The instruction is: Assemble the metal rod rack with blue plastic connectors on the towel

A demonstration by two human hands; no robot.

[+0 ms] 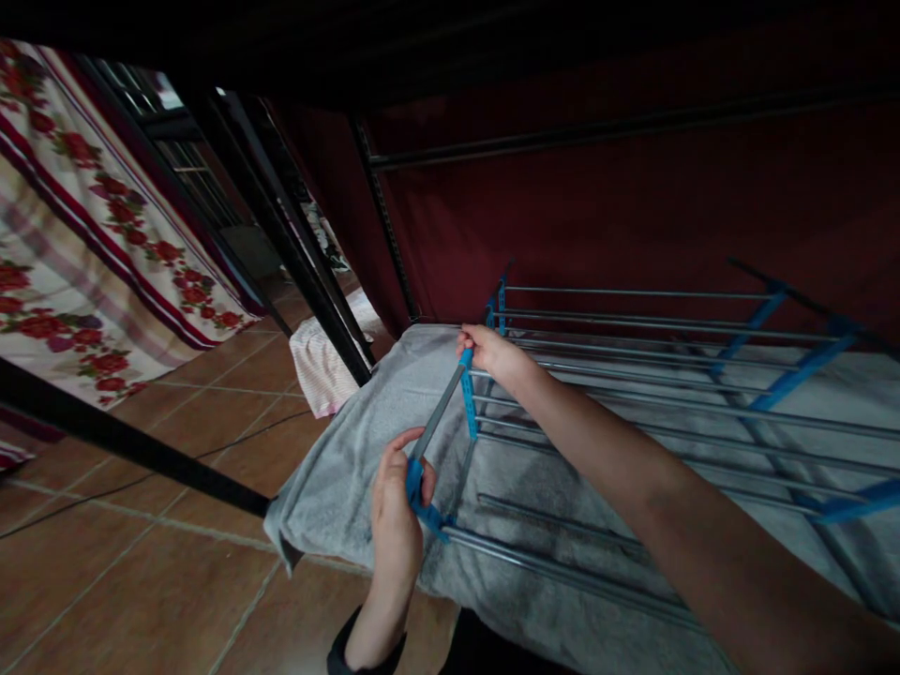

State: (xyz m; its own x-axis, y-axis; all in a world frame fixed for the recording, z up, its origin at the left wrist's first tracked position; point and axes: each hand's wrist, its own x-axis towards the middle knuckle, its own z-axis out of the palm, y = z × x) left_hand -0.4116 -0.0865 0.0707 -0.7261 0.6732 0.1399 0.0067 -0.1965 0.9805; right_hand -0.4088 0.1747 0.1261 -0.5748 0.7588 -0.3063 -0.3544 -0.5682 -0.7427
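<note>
A metal rack (633,394) with grey tubes and blue plastic connectors lies on a grey towel-like blanket (337,469) on a low bed. My left hand (395,511) pinches a blue corner connector (422,502) at the rack's near end. My right hand (492,354) grips the far end of a short grey tube (440,412) where it meets another blue connector (468,394). The tube runs between my two hands.
Black metal bed-frame posts (295,253) rise at left and a black rail (119,441) crosses the lower left. A floral cloth (91,244) hangs at far left. A pink-white cloth (320,361) lies on the brown tiled floor (141,562). A dark red curtain (633,206) is behind.
</note>
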